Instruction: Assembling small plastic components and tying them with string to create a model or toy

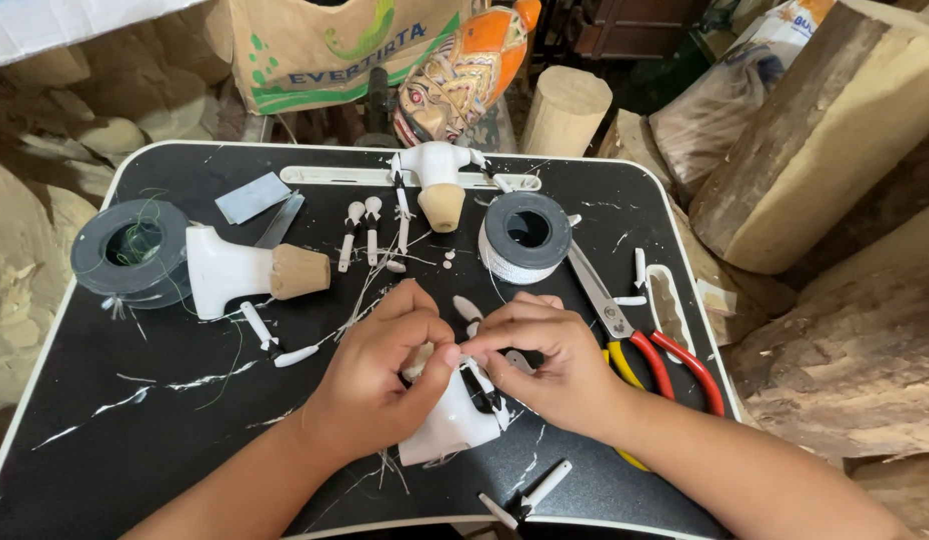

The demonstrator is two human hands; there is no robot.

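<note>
2 bare hands meet near the front edge of the black, white-rimmed tabletop (75, 400). Left hand (370, 375) and right hand (545, 360) press fingertips together, each grip pinching a small part above a white-painted carved wooden torso (450, 425) lying beneath them. Red-handled scissors (635, 345) lie just beside the right hand, toward the right edge. 2 grey thread spools stand behind: 1 (133, 252) at the left edge, 1 (526, 236) wound with white thread near centre.
</note>
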